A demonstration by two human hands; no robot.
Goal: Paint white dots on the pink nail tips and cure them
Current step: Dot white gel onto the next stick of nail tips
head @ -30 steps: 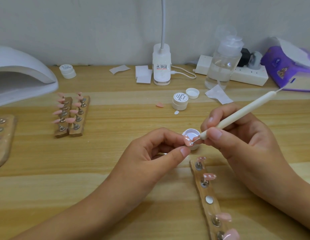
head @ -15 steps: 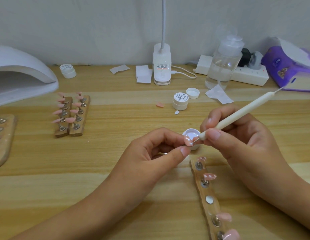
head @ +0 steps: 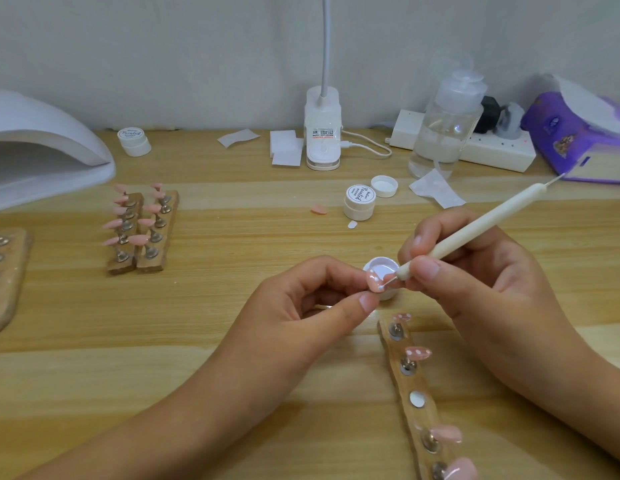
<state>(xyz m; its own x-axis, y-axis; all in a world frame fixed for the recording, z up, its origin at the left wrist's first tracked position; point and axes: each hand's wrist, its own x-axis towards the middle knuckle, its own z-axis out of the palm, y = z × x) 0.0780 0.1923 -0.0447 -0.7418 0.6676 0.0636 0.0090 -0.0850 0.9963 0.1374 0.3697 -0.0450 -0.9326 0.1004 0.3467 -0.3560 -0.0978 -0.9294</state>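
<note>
Nearest you, a wooden strip (head: 419,417) lies on the tabletop (head: 94,341) beside your right forearm, carrying pink nail tips on metal stands; two dotted tips (head: 418,352) show white spots. Just beyond, your left hand (head: 301,306) pinches a pink nail tip (head: 374,283) between thumb and forefinger. Your right hand (head: 481,282) grips a white dotting tool (head: 481,223) like a pen, its fine point touching that tip. A small open white pot (head: 381,265) sits right behind it. Farther off stand a closed white jar (head: 360,201), two wooden racks (head: 142,230) of plain pink tips to the left, and a white curing lamp (head: 42,150) at the far left.
</note>
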